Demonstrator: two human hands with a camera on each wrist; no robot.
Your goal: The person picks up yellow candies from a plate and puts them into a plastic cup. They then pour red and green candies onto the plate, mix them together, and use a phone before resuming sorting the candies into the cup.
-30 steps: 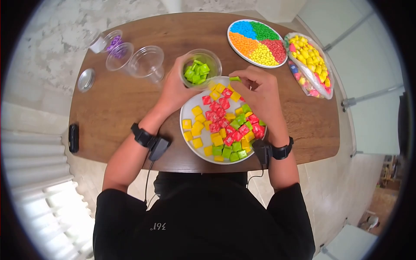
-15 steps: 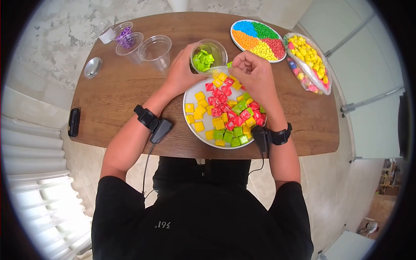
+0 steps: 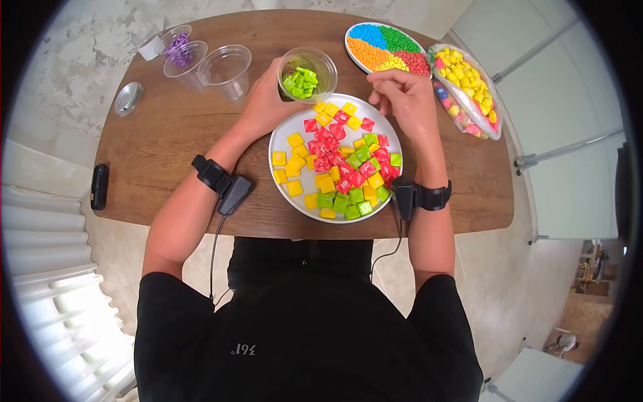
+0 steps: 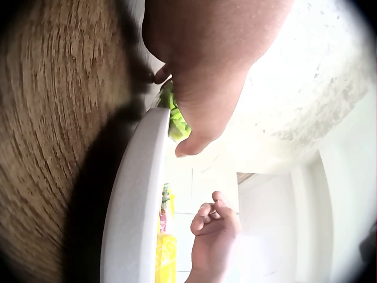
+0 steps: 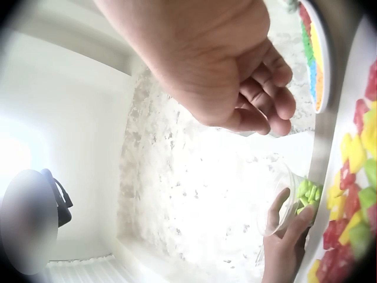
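My left hand point(image 3: 262, 107) grips a clear plastic cup point(image 3: 327, 72) at the far rim of a white plate. Inside the cup lie several green wrapped candies point(image 3: 300, 82). On the plate point(image 3: 309, 181) are yellow, red and green square candies, the greens mostly at its near and right side. My right hand point(image 3: 412, 104) hovers beyond the plate's upper right edge, fingers loosely bent. The right wrist view shows those fingers point(image 5: 277, 103) holding nothing. In the left wrist view, the left thumb point(image 4: 188, 144) lies along the cup by the green candies.
Behind the right hand stands a plate point(image 3: 347, 41) of small sweets sorted by colour. A plastic bag point(image 3: 494, 127) of yellow and pink pieces is at the right. Clear cups point(image 3: 234, 88), one with purple bits point(image 3: 179, 45), a round lid point(image 3: 128, 98) and a black object point(image 3: 99, 186) are leftward.
A green candy earlier pinched in my right hand by the cup is gone from its fingers. That hand has moved right, away from the cup; my left hand still holds the cup.
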